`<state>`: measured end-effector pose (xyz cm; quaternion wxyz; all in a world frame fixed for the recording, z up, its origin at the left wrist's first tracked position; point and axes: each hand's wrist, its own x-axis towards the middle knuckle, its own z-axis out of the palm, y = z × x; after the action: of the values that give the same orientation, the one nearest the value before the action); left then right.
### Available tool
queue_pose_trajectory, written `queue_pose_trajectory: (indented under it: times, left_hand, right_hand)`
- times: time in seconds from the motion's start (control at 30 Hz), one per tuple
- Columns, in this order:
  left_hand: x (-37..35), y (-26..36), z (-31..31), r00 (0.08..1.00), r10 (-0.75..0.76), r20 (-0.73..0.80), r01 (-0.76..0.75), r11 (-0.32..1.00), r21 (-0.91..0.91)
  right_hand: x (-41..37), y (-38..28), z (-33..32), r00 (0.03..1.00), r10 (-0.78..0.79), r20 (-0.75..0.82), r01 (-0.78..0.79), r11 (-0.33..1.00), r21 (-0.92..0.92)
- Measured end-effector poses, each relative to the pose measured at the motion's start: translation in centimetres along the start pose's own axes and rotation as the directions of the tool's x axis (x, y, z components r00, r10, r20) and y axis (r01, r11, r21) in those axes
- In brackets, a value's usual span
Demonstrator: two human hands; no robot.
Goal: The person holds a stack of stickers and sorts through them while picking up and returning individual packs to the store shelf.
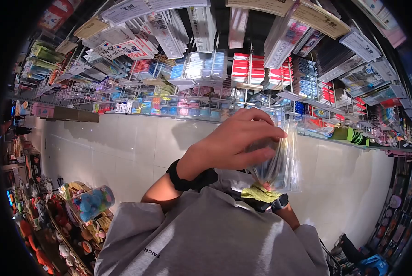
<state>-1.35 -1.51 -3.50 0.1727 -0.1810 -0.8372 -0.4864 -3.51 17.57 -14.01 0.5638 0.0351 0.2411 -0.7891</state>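
Note:
My left hand (243, 140) reaches across from the left, a black band around its wrist. Its thumb and bent fingers are around the upper left side of a bunch of clear plastic packets (286, 161), which fans out to the right. What the packets contain is hard to make out through the glare. Below them is a crumpled yellow-green cloth (261, 194), close to a dark watch on my right wrist. My right hand (266, 185) is almost wholly hidden behind the packets and cloth, so its grip cannot be seen.
In front runs a shop rack with hanging packs, red-and-white packs (247, 69), blue-and-white packs (199, 66) and price labels (325, 20). A clear-fronted ledge edges its lower side. At lower left stand plush toys and a clear tub (93, 202); shelves line the right.

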Motion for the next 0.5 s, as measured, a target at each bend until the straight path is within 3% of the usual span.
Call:
queue_pose_trajectory:
  times: [0.2,0.3,0.4,0.5]
  left_hand:
    - [0.3,1.5,-0.7,0.997,-0.06,0.041,0.055,0.993,0.101]
    - [0.3,1.5,-1.3,0.988,-0.045,0.147,0.042,0.999,0.023]
    - [0.1,2.0,-1.5,0.98,-0.131,0.15,0.148,0.983,-0.107]
    - [0.1,2.1,-1.5,0.988,-0.092,0.125,0.105,0.99,-0.097]
  right_hand:
    - [-0.4,-0.1,0.2,1.0,0.006,0.005,-0.006,1.0,0.022]
    - [-0.5,-0.4,0.4,1.0,0.005,0.008,-0.006,1.0,0.028]
    - [-0.4,-0.6,0.6,1.0,0.004,0.008,-0.004,1.0,0.03]
    - [-0.4,-0.8,0.9,1.0,0.002,0.015,-0.003,0.999,0.037]
